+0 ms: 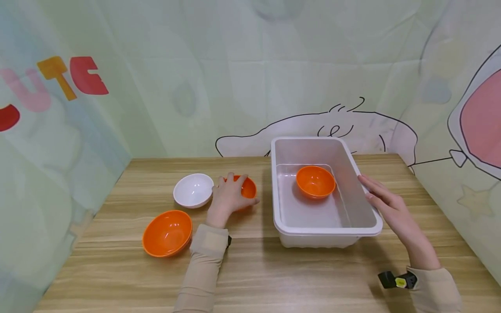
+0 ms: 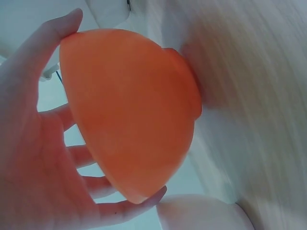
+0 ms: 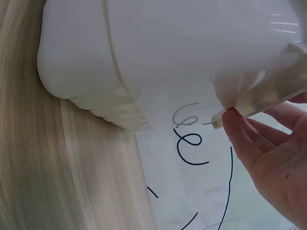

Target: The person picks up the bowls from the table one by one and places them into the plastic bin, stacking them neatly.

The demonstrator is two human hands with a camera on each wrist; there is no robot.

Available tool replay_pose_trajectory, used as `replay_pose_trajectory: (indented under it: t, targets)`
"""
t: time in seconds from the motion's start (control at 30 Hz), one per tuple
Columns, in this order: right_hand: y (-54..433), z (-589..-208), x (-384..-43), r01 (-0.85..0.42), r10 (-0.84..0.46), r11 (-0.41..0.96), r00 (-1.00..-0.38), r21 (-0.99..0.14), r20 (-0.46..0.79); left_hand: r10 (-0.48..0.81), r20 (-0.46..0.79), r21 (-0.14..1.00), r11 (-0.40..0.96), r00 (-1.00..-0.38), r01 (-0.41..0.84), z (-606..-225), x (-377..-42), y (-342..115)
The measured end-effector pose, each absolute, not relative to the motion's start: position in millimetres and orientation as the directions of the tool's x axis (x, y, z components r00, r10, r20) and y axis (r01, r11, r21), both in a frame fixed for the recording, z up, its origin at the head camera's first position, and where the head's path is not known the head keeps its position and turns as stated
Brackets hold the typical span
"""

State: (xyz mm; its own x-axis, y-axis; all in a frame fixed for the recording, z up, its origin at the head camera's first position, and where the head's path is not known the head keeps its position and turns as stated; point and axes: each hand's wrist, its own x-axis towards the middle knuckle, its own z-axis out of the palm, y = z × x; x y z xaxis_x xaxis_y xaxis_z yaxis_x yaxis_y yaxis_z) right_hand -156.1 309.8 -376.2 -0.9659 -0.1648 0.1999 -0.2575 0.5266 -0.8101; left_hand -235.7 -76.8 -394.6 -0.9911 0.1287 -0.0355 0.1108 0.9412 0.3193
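Grasping, seemingly: left hand [image 1: 228, 196] clamps middle orange bowl [image 2: 129, 110], right hand [image 1: 394, 212] straight-fingered against tub [image 1: 325, 231]; lifting calls for steady grip.

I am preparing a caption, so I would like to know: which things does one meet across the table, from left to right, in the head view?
Front orange bowl → white bowl → held orange bowl (in the left grip) → white tub → right grip.
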Motion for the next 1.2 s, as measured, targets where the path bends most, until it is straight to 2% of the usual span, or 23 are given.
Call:
replay_pose_trajectory:
  t: [0.37,0.67,1.2]
  targets:
    - [310.0,-375.7,-155.2,-0.236,-0.161,0.516,-0.971,-0.823,0.178,0.103,0.002,0.346,0.933,-0.995,0.097,-387.0,-230.3,-75.1]
    - [310.7,-377.0,-155.4,-0.265,-0.169,0.519,-0.964,-0.813,0.207,0.085,0.005,0.335,0.939,-0.996,0.082,-385.2,-228.2,-74.0]
    - [310.0,-376.2,-156.1,-0.236,-0.152,0.536,-0.971,-0.811,0.182,0.078,0.027,0.303,0.95,-0.997,0.083,-372.4,-222.3,-73.0]
